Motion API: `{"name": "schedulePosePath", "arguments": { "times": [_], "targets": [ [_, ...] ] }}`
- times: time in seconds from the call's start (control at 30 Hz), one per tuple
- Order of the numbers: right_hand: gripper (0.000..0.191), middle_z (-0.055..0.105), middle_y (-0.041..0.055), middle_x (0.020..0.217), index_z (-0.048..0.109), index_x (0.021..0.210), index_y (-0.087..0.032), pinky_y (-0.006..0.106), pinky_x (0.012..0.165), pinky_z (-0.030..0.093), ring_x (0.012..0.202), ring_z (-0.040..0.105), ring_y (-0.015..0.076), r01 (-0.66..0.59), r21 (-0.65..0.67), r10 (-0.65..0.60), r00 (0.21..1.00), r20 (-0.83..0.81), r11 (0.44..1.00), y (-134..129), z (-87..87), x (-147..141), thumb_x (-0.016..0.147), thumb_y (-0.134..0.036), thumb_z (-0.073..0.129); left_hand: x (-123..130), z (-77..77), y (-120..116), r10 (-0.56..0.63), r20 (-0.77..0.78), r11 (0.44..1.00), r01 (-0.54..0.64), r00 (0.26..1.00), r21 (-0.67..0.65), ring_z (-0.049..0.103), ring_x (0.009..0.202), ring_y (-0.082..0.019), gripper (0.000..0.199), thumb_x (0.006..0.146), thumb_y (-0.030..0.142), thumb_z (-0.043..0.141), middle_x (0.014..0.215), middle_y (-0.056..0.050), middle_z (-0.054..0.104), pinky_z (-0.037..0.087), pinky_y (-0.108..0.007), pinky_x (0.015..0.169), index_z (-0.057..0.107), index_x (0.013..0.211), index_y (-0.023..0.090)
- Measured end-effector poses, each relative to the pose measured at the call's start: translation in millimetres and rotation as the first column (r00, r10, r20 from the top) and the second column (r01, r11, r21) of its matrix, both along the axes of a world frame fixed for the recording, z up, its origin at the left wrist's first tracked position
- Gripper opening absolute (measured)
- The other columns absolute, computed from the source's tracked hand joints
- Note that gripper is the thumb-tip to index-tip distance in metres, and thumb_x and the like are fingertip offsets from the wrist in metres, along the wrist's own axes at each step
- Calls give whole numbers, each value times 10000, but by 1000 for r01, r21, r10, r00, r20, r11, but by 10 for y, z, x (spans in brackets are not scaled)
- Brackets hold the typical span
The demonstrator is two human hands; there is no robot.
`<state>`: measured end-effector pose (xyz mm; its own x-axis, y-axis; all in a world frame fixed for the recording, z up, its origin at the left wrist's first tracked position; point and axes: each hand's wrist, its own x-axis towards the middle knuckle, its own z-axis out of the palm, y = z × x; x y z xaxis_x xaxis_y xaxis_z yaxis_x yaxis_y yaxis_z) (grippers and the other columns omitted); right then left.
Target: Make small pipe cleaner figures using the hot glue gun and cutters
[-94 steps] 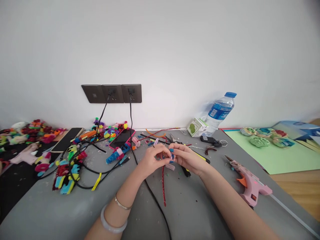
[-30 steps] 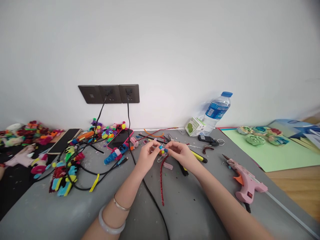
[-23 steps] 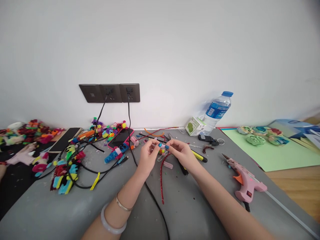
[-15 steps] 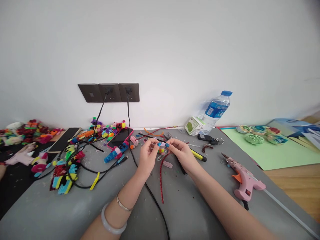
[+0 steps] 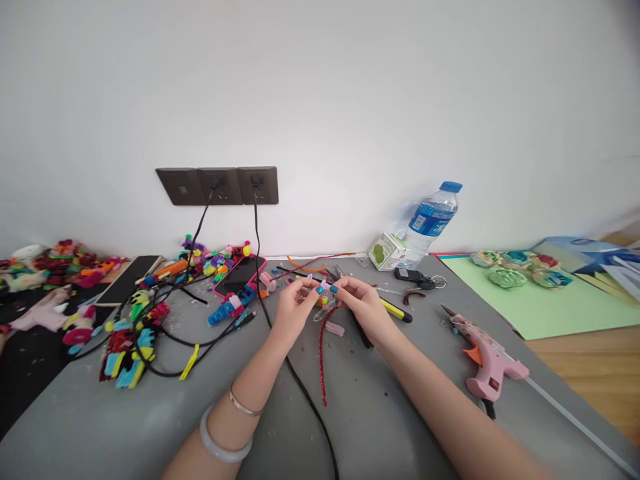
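- The person's left hand (image 5: 294, 310) pinches a small pale lilac piece (image 5: 325, 285) between the thumb and the fingertips.
- The right hand (image 5: 367, 310) faces it, thumb and index finger pressed together at the other side of the same piece.
- The pale lilac piece lies in the narrow gap between the two thumbs, its ends hidden by the fingertips; how the remaining fingers of each hand press on it, one cannot tell.
- Just below the thumbs are small orange and yellow bits (image 5: 323, 302), above the grey table (image 5: 90, 413).
- A red glittery stem (image 5: 321, 360) curves down from beneath the hands, and a pink fuzzy piece (image 5: 335, 329) lies near it.
- A yellow-and-black cutter (image 5: 397, 311) lies partly behind the right hand.
- Well apart, on the right, rests a pink glue gun (image 5: 493, 363); behind the hands, a tilted bottle (image 5: 433, 217) stands beside a green-and-white carton (image 5: 387, 251).
- On the left, a blue fuzzy figure (image 5: 227, 311) lies near a pink-edged phone (image 5: 242, 275).
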<state>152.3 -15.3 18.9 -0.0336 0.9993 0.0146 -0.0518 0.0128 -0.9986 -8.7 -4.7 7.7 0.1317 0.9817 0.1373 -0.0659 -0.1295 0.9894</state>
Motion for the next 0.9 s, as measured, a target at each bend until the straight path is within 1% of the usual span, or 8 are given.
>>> {"name": "schedulePosePath", "arguments": {
  "times": [0.17, 0.3, 0.43, 0.53, 0.67, 0.8, 0.9],
  "targets": [
    [336, 585, -8, 673, 617, 741, -206, 282, 610, 434, 622, 544, 142, -62, 19, 62, 998, 8, 998, -12, 18, -6, 725, -509, 761, -4, -6, 13, -8, -15, 1000, 8, 1000, -5, 609, 696, -159, 259, 765, 425, 711, 761, -18, 645, 483, -261, 638, 639, 816, 182],
    [310, 584, -14, 679, 619, 773, -208, 273, 611, 411, 636, 555, 142, -53, -7, 52, 997, -51, 999, -13, -6, -14, 736, -483, 758, -2, -3, 4, -16, -26, 1000, 16, 1000, -18, 586, 660, -149, 242, 778, 425, 697, 713, 8, 608, 455, -255, 618, 622, 808, 197],
    [340, 583, -28, 673, 614, 792, -212, 261, 607, 392, 632, 553, 133, -48, -45, 41, 988, -149, 998, -11, -28, -26, 715, -499, 779, 4, -2, -11, 4, -15, 1000, -4, 1000, 8, 564, 662, -141, 230, 792, 420, 683, 747, 11, 597, 439, -251, 617, 614, 819, 202],
    [370, 591, -30, 671, 615, 786, -205, 257, 608, 386, 627, 552, 126, -64, -52, 54, 982, -182, 997, -3, -36, -27, 702, -521, 790, 3, -9, -4, -7, -6, 1000, 7, 1000, 14, 557, 657, -137, 227, 799, 419, 672, 771, 6, 603, 437, -249, 614, 611, 823, 202],
    [385, 602, -25, 673, 633, 786, -194, 258, 607, 377, 620, 546, 122, -59, -51, 52, 989, -142, 997, 21, -58, -19, 695, -530, 796, -17, -34, 36, 8, -42, 999, -7, 999, 34, 539, 660, -136, 229, 776, 412, 691, 780, -5, 615, 430, -240, 608, 632, 818, 195],
    [398, 599, -29, 657, 635, 809, -189, 252, 583, 366, 600, 555, 122, -63, -71, 54, 991, -123, 995, 51, -105, -8, 680, -529, 798, -54, -73, 87, 23, -88, 998, -19, 996, 55, 547, 702, -150, 218, 764, 396, 698, 808, -23, 645, 430, -240, 627, 660, 807, 186],
    [371, 599, -25, 652, 629, 824, -192, 255, 568, 371, 589, 561, 130, -57, -59, 53, 996, -72, 997, 75, -145, 14, 719, -523, 757, -101, -98, 129, 30, -117, 998, -23, 993, 64, 558, 724, -161, 214, 757, 387, 704, 816, -30, 664, 438, -247, 642, 682, 819, 183]
  ]
}}
